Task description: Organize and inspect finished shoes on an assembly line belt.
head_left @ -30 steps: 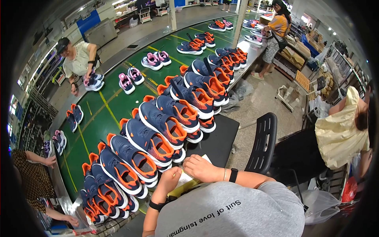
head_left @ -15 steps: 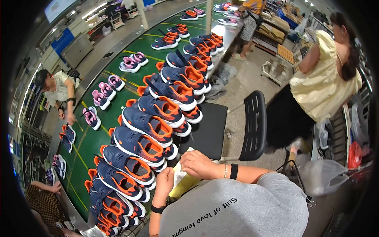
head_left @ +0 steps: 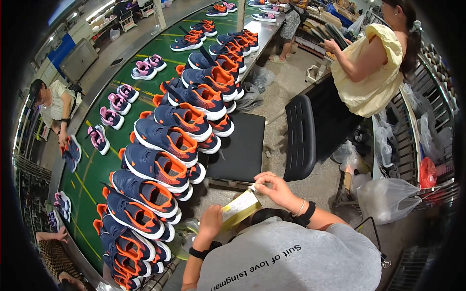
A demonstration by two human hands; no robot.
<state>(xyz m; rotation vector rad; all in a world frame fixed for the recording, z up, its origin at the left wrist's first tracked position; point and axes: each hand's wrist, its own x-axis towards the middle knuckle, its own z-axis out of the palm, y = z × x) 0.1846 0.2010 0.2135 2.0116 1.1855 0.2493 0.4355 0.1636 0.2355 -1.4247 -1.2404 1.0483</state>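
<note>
Your left hand [head_left: 211,221] grips the near left end of a yellow strip with a white face [head_left: 240,203]. Your right hand [head_left: 274,188] has thumb and finger nearly together at the other end, where a small white piece [head_left: 252,187] shows. The strip is raised, nearer you than the black chair seat [head_left: 237,145]. Left of the seat, navy and orange sneakers [head_left: 162,138] crowd the edge of a green tabletop [head_left: 109,162]. Farther left of the seat stand pink-trimmed sneakers [head_left: 119,103]. Right of the seat, past the black backrest [head_left: 299,138], is a person in a pale yellow top [head_left: 364,87].
</note>
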